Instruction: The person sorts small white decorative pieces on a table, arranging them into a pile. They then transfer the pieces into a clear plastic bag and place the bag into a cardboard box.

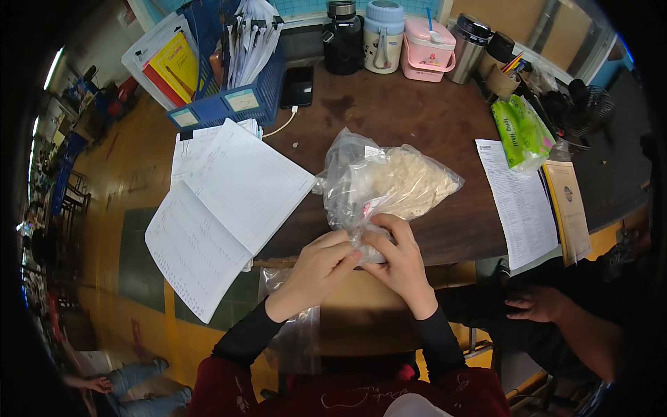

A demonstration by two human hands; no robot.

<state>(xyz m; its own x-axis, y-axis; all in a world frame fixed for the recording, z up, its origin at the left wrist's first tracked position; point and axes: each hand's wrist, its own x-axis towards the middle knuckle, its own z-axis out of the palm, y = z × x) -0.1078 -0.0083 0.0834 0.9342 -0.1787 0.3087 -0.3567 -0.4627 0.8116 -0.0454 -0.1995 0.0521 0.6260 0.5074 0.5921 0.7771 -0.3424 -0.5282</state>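
At the desk's front edge, both my hands are closed on crumpled clear plastic. My left hand (314, 272) pinches it between thumb and fingers from the left. From the right, my right hand (399, 260) grips it with bent fingers, the two hands close together. Just beyond them lies a clear plastic bag (414, 182) full of small cream-coloured pieces. More loose clear plastic (340, 174) with a white label covers its left side. Whether the plastic in my fingers belongs to that bag or is a separate one, I cannot tell.
An open notebook (233, 191) overhangs the desk at left, near a blue file holder (240, 104) and a phone (297, 87). Bottles and a pink container (425, 52) line the back. Printed sheets (517, 201) and a green tissue pack (521, 132) lie right. Another person's hand (535, 304) rests lower right.
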